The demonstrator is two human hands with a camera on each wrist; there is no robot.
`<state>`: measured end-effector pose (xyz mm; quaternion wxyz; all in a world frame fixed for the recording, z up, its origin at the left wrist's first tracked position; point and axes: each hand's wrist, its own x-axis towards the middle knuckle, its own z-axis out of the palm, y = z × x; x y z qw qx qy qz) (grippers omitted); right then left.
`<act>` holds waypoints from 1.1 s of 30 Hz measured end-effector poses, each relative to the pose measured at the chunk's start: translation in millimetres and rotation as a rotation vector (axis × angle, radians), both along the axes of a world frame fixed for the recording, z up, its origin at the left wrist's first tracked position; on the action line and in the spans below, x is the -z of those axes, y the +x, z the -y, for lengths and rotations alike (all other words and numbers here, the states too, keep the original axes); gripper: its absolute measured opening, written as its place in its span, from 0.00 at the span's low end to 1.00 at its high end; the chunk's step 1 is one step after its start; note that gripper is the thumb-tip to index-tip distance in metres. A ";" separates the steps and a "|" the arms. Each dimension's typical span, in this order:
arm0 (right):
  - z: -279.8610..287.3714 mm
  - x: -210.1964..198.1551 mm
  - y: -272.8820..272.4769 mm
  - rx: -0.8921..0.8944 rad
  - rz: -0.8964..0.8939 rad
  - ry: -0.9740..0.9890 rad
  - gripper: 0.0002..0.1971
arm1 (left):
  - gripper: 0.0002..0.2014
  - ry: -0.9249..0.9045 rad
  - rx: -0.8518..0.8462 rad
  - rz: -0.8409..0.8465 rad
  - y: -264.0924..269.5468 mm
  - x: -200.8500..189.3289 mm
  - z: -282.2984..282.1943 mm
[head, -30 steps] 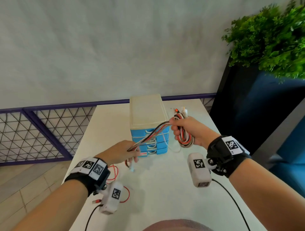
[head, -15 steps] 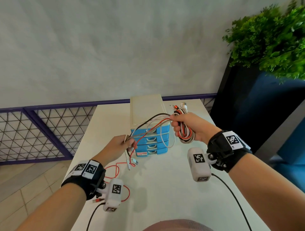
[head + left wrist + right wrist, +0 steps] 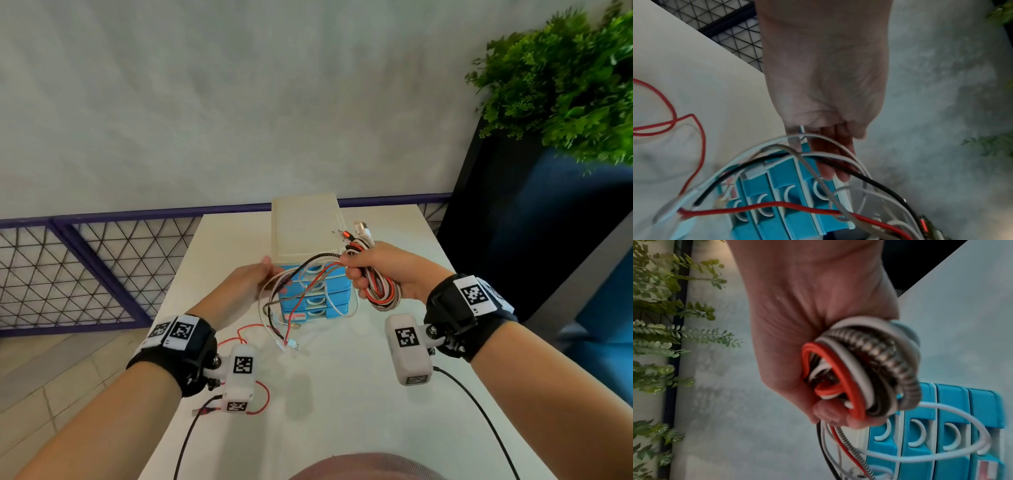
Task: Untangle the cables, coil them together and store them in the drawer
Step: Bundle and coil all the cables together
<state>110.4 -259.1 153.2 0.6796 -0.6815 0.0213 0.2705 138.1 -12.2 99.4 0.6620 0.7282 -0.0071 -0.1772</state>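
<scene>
Loose red cable (image 3: 246, 407) lies on the table (image 3: 342, 394) at far left, partly under the L wrist, not in the bundle as far as I can tell. L hand (image 3: 246, 284) is up by the top-left corner of the drawer unit (image 3: 305, 233), fingers straight and holding nothing; white and black strands drape across them. Below, slack tails (image 3: 291, 322) of white, red, black and braided cable hang in front of the blue drawers, ends resting on the table. R hand (image 3: 387, 270) is clamped round the coil (image 3: 380, 291), held just right of the unit, plugs poking out the top.

Progress, my read: coiling partly done. Left: wind in the tails, pick up the red cable, open a drawer (all look closed), stow.
</scene>
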 end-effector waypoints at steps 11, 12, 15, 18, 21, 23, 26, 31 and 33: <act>-1.7 0.1 -2.2 -0.126 0.072 -0.177 0.06 | 0.05 0.665 0.242 0.359 7.3 0.4 -9.0; -1.9 0.3 -3.0 -0.127 0.077 -0.192 0.06 | 0.05 0.771 0.246 0.422 9.0 3.0 -10.7; -0.5 -1.3 -4.1 -0.104 0.076 -0.175 0.05 | 0.07 0.959 0.242 0.483 14.0 17.3 -21.3; 6.2 -6.5 -1.4 -0.062 0.060 -0.098 0.05 | 0.08 1.110 0.259 0.385 14.0 33.8 -35.2; 13.5 -12.3 1.6 -0.048 0.054 -0.076 0.03 | 0.08 1.127 0.214 0.332 10.4 43.6 -43.0; 12.3 -10.9 1.3 -0.059 0.052 -0.081 0.03 | 0.11 1.173 0.265 0.309 13.8 48.0 -43.4; 6.5 -8.3 0.7 -0.088 0.041 -0.092 0.04 | 0.11 1.164 0.361 0.231 17.4 47.7 -43.8; 8.9 -8.8 1.8 -0.096 -0.038 -0.014 0.05 | 0.17 0.788 0.290 0.403 10.6 24.7 -24.4; 4.9 -6.6 1.4 -0.095 -0.081 0.036 0.06 | 0.14 0.543 0.200 0.491 3.2 3.7 -3.9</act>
